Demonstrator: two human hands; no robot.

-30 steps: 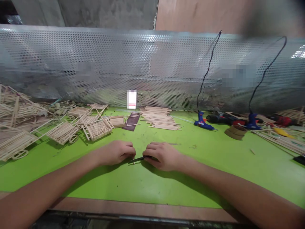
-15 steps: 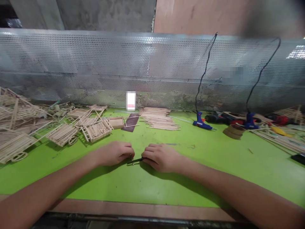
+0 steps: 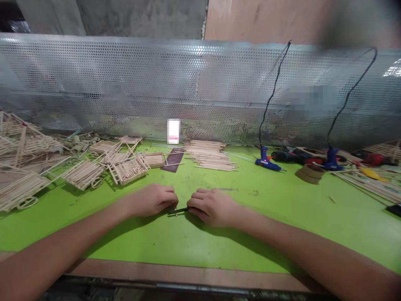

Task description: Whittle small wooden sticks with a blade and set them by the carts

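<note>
Mid-surface, both hands are low and close together on the green surface (image 3: 175,246), not touching each other. Right hand (image 3: 213,207) is closed on a thin black tool (image 3: 178,210); handle end is hidden in the fingers, narrow part sticks out toward the left hand (image 3: 156,200), slightly tilted, tip lowest. Looks blade-like, can't confirm the type from where I stand. Left hand: fingers curled in, thumb toward fingertips, just beside the exposed part of the tool. Can't tell if it's gripping anything; whatever sits at the fingertips is too small to read. Small pale bit (image 3: 176,215) shows right by the tool, between the hands.

Straight ahead of the hands: flat row of thin wooden sticks (image 3: 211,155), side by side, ends uneven. Just left of it, dark brown sheet (image 3: 171,165). Further left, a cluster of stick-built models: box model packed with upright stick ends (image 3: 129,171), slatted model (image 3: 82,173) with a ring at its side, bigger pile (image 3: 21,142) at far left.

Right side: blue glue gun (image 3: 268,163) lying on the surface, small red light on, black cord (image 3: 273,94) running up the perforated metal panel (image 3: 140,75) at the back. Second blue gun (image 3: 333,162) further right, tape roll (image 3: 310,173) just beside it. Loose stick offcut (image 3: 332,199) nearer the person, well apart from the hands.
</note>
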